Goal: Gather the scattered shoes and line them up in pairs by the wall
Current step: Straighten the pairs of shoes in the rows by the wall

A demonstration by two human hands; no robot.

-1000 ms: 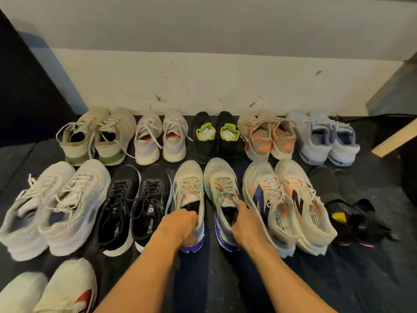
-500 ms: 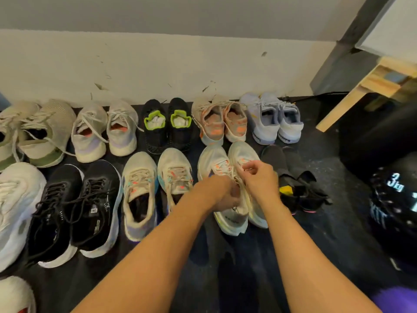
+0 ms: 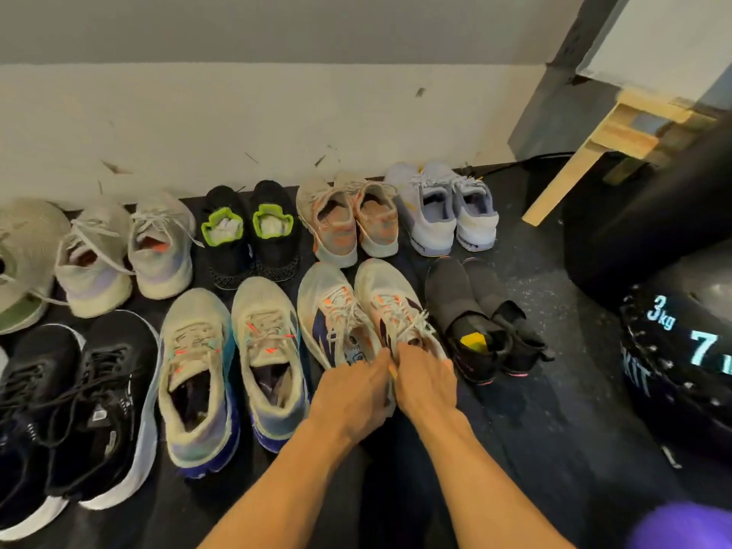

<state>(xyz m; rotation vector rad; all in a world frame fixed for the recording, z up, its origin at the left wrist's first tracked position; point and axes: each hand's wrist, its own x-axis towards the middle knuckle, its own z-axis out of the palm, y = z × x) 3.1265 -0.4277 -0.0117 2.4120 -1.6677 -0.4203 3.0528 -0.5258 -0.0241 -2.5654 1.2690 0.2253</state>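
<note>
Shoes stand in two rows of pairs on a dark floor, toes toward the white wall (image 3: 253,124). In the front row a white pair with navy and orange marks lies side by side: left shoe (image 3: 332,311), right shoe (image 3: 390,299). My left hand (image 3: 352,394) grips the heel of the left one. My right hand (image 3: 426,384) grips the heel of the right one. Both heels are hidden under my hands. Left of them is a cream and blue pair (image 3: 233,362); right of them a black sock-like pair (image 3: 479,315).
The back row holds a white pair (image 3: 126,251), a black pair with lime collars (image 3: 249,235), an orange-beige pair (image 3: 348,215) and a lilac pair (image 3: 443,208). A black laced pair (image 3: 79,406) is front left. A wooden leg (image 3: 570,172) and a black 3kg ball (image 3: 681,370) stand right.
My hands left the cream and blue pair, moved right to the white navy-marked pair and dropped from its laces to its heels. The view has swung right.
</note>
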